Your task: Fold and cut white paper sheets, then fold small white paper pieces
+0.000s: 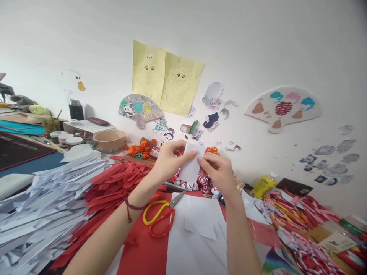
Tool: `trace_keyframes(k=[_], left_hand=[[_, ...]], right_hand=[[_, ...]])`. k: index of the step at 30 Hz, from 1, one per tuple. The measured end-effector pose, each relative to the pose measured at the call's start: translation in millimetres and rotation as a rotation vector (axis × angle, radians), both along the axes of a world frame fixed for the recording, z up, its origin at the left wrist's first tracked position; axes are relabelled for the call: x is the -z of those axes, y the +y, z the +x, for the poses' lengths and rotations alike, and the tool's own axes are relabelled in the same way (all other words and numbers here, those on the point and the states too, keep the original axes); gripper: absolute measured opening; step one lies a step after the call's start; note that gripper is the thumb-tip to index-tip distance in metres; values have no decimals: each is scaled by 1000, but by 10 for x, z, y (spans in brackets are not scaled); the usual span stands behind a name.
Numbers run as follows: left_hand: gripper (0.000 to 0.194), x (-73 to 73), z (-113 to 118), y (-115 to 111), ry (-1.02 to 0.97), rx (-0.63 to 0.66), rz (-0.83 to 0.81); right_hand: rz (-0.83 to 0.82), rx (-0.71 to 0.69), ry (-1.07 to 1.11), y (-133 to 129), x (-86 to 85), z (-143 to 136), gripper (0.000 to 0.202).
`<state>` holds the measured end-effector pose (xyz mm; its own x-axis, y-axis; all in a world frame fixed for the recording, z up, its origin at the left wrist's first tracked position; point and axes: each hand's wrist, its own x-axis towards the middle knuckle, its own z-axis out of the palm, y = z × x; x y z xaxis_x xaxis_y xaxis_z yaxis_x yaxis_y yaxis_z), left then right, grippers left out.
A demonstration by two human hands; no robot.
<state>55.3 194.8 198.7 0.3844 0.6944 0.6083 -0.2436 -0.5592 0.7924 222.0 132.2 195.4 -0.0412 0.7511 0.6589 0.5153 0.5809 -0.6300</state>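
Note:
A small white sheet of paper is held up in front of me, pinched on both sides. My left hand grips its left and upper part, thumb across the front. At its right edge, my right hand presses thumb and fingers together on the paper. Below the hands lie scissors with one yellow and one red handle loop, blades pointing up and right. They rest across red paper and white paper sheets. A smaller white piece lies on top of those sheets.
Folded white paper strips and folded red strips are heaped at left. Behind them stands a round tan container. At right are a yellow bottle and coloured ribbons. The wall rises close behind the table.

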Motion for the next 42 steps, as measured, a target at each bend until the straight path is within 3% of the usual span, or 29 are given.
trace_keyframes(k=[3,6,16,23,29,40,42], left_hand=[[29,9,14,23,-61,76,-93],[33,29,30,58,-116,45,-136],[38,134,96,126,-104,-82,-32],[34,150,162,89,-146,-113,-45],[35,168,191,64,-122,-197,57],[40,189,214,70,-46,-98,52],[41,184,206,63,-48,-126,81]], right_hand=[[16,26,25,10,6,15,33],[12,24,32,13,11,27,35],[38,48,14,36,27,36,38],[61,26,6,26,22,55,39],[69,14,-19,5,8,82,42],[139,77,-27,3,9,107,42],[148,78,-48,8,14,107,42]])
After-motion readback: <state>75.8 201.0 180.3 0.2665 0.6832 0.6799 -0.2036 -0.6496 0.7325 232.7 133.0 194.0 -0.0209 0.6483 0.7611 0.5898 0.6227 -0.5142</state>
